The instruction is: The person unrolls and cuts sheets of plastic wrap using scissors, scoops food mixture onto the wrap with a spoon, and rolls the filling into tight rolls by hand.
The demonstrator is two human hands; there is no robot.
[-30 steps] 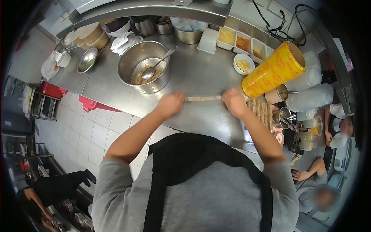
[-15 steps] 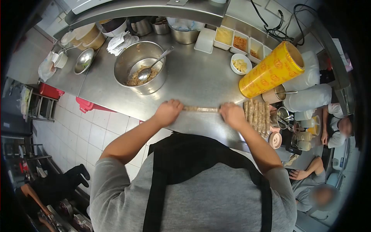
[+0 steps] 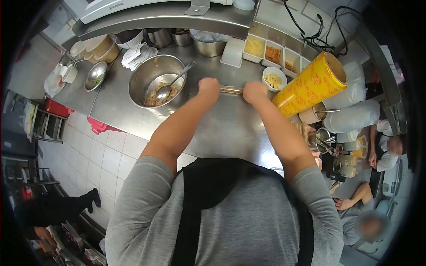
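A thin plastic-wrapped food roll (image 3: pixel 231 90) lies crosswise on the steel counter (image 3: pixel 226 126). At its left end my left hand (image 3: pixel 208 86) is closed in a fist. My right hand (image 3: pixel 256 91) grips the other end in the same way. Left of my hands stands a steel pot (image 3: pixel 137 95) with a minced filling (image 3: pixel 155 96) and a large spoon (image 3: pixel 164 91) in it. More wrapped rolls (image 3: pixel 301 128) lie to the right, partly behind my right forearm.
A big yellow roll of cling film (image 3: pixel 308 84) leans just right of my right hand. Near it are a white bowl of yellow pieces (image 3: pixel 274 80) and white trays (image 3: pixel 254 46) of shredded ingredients. A steel shelf (image 3: pixel 168 24) overhangs the back. Co-workers (image 3: pixel 355 201) are at far right.
Both hands have slid forward, away from my body, with the food roll between them. They are now closer together. My right forearm now covers part of the stacked rolls.
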